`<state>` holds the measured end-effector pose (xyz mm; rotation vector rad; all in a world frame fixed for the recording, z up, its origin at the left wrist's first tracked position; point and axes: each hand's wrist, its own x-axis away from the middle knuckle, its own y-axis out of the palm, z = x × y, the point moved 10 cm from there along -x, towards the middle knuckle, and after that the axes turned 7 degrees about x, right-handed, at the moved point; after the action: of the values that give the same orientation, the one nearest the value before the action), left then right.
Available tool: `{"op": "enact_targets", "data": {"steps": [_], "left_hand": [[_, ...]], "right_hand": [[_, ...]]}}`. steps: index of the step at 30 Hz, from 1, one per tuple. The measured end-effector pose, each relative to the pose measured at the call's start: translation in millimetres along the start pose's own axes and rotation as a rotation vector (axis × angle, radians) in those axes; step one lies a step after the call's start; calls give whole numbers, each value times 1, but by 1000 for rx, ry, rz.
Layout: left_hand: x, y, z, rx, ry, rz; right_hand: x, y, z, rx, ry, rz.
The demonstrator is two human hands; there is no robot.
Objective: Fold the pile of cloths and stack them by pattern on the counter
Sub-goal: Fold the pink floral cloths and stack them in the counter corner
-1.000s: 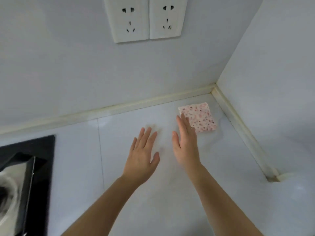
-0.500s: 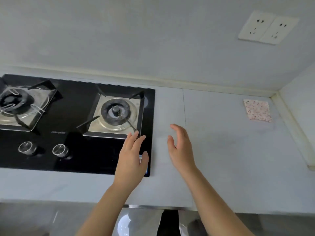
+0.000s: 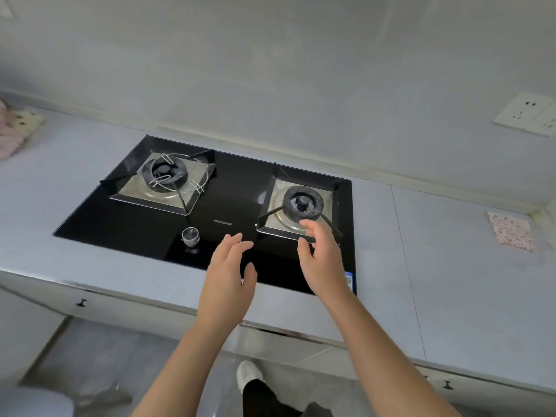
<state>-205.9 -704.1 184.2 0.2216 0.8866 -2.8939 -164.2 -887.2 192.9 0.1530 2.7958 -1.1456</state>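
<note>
While hovering above the front of the hob (image 3: 210, 212), holding nothing: left hand (image 3: 228, 275) and right hand (image 3: 323, 266), fingers loosely straight and spread, palms turned toward each other. Contact with the glass: cannot tell. One folded speckled cloth (image 3: 511, 231) lying flat on the tabletop (image 3: 451, 266) at far right, just beside the wall corner. Unfolded pile (image 3: 13, 130) at far left edge of view, mostly cut off: pink fabric plus a cream piece with dark spots. Judged light, soft, limp; unbreakable, apt to slump if lifted mid-sheet. Best pinched at two adjacent corners, one per hand, then drawn taut. Writing: white brand lettering (image 3: 223, 221) on hob glass, too blurred to read; small sticker (image 3: 348, 279) at front right corner, likewise unreadable.
</note>
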Motion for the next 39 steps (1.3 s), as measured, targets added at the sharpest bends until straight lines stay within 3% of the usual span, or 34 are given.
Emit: {"op": "enact_targets", "data": {"steps": [11,15,22,32,39], "left_hand": [[-78,-89,-88,-155,-13,-31],[-122,-134,-126,-165,-33,-21],[-170,-191,-178,-114,-139,54],[-221,-255,-239,-76,-202,52],[-265,-362,-328,-44,-202,153]], "right_hand": [[-70,112,-38,-7,40,-112],[-114,173,-71,45,58,-210],[-162,258,-157,66,-66,-397],[-183,307,-203,89,-109,-437],[-206,391,-274,137,-129,-411]]}}
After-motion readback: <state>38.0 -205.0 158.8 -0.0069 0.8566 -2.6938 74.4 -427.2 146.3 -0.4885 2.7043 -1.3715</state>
